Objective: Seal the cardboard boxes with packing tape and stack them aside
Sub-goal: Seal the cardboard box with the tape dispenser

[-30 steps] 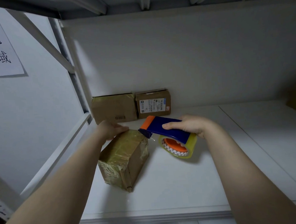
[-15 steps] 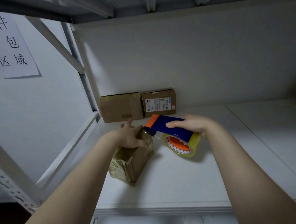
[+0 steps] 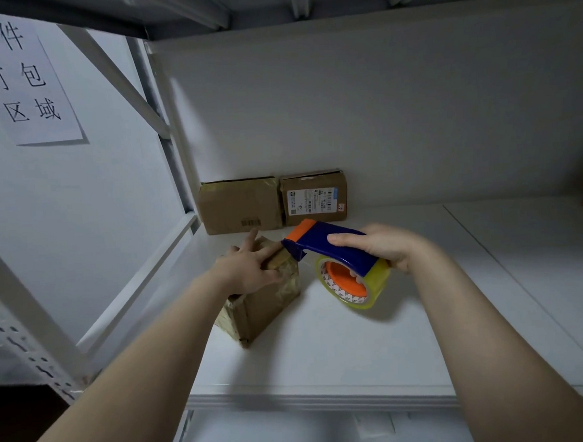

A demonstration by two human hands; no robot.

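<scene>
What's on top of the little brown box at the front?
The left hand lies on the small box, fingers spread. Shiny clear tape shows on the top beside the fingers. The part of the top under the palm is covered, so I cannot see it.

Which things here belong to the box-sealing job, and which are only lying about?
Job:
- taped box under the left hand
- tape dispenser in the right hand
- plain box and labelled box behind, probably already done

Lying about:
- paper sign, upper left
- shelf frame
</scene>
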